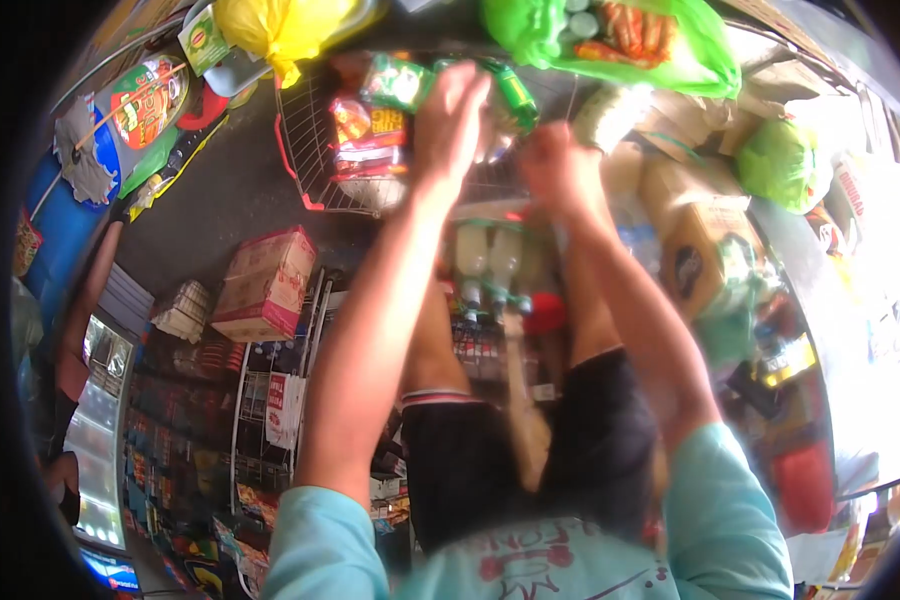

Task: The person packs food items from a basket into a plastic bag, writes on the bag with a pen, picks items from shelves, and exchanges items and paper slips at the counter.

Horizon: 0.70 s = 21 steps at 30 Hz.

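Observation:
Both arms reach forward over a wire basket [300, 160] with red edges. My left hand [452, 125] is over its middle, next to green packs [395, 82] and red and yellow packets [370, 135]; its fingers are blurred and I cannot make out a held object. To the right, my right hand [562, 165] has its fingers curled together, near a green item [513, 95] and a pale cylindrical item [612, 115]. Whatever it may hold is hidden by blur.
A yellow bag [280, 25] and a green bag [650, 40] lie beyond the basket. Cartons [710, 250] stand at the right, a pink and brown box [265, 285] at the left. Bottles [490, 255] are below my hands. Another person's arm [95, 285] shows at far left.

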{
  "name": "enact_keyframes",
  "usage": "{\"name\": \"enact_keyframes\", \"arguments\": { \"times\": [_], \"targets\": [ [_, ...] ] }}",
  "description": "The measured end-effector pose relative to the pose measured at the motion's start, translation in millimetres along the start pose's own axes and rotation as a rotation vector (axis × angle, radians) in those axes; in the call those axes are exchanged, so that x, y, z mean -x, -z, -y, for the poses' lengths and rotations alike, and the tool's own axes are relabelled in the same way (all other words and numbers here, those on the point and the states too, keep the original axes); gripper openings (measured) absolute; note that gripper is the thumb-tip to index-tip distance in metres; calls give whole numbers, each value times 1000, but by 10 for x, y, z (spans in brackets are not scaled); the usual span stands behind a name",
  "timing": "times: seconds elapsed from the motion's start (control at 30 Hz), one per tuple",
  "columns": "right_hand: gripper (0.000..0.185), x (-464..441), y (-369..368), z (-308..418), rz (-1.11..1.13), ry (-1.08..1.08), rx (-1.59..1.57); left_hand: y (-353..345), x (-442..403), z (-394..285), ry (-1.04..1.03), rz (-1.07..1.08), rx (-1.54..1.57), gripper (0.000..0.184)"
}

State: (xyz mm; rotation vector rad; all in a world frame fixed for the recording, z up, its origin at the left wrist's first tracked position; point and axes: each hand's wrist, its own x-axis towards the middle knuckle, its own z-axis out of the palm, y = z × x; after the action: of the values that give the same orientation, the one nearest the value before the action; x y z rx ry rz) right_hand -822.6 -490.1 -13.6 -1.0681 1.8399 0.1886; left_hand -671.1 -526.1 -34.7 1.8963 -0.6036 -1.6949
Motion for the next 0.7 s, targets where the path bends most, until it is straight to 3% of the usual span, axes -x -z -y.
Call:
{"name": "enact_keyframes", "arguments": {
  "times": [0.07,0.13,0.17,0.2,0.23,0.27,0.33,0.47,0.53,0.7],
  "targets": [
    [39,-234,-936,-460,380,35,38,310,105,649,212,10,-78,42],
    [52,-600,-1665,-734,319,-179,47,570,137,1491,277,-41,-108,38],
    [59,-710,-1926,-802,289,-288,50,671,115,1773,243,-50,-283,40],
    [61,-759,-2099,-782,115,-371,-8,741,74,1985,207,-57,-459,41],
    [64,-802,-2233,-725,-60,-453,-65,757,30,2033,155,-68,-549,39],
    [66,-832,-2343,-712,-236,-539,-120,770,-93,2177,-38,-104,-669,40],
    [73,-1012,-2513,-784,-169,-425,-254,743,-370,2457,-430,-163,-887,43],
    [67,-1186,-2742,-889,-296,-561,-279,556,-765,2396,-107,-58,-878,70],
    [66,-1121,-2693,-844,-334,-512,-354,551,-790,2337,35,10,-869,67],
    [62,-937,-2643,-835,-303,-611,-392,549,-657,2184,134,-16,-939,69]
  ]
}}
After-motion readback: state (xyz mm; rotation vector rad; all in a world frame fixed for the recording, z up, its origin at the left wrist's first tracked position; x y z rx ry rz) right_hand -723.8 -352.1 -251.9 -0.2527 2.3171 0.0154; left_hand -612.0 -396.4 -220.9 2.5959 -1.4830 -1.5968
